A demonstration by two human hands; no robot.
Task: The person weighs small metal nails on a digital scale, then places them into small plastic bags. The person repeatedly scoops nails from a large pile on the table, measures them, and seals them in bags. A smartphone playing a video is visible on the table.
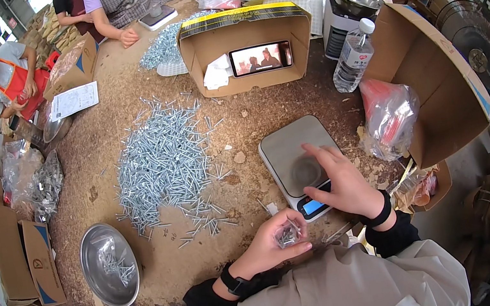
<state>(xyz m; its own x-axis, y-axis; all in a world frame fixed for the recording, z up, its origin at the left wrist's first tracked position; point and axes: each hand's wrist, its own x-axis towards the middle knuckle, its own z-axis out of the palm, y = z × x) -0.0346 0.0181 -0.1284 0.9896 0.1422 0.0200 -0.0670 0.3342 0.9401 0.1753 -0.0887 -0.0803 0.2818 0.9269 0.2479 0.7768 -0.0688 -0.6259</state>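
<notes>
Nearest the wearer's body, the left hand is closed around a small clear plastic bag with bits of metal showing inside, held just short of the digital scale's near edge. The right hand grasps nothing; its fingers are spread above the grey weighing plate of the digital scale, and whether the fingertips touch it I cannot tell. A blue display glows at the scale's front. Near the table's left front edge, a round steel bowl holds a few silver screws and some clear plastic. A broad heap of silver screws lies on the worn tabletop between bowl and scale, reaching farther back. To the right of the scale sits a clear bag with red contents, beside an open cardboard box. Beyond, a clear water bottle stands near another cardboard box, on its side, with a lit smartphone propped inside. Across the table, a co-worker in a checked apron rests a hand on the surface.
</notes>
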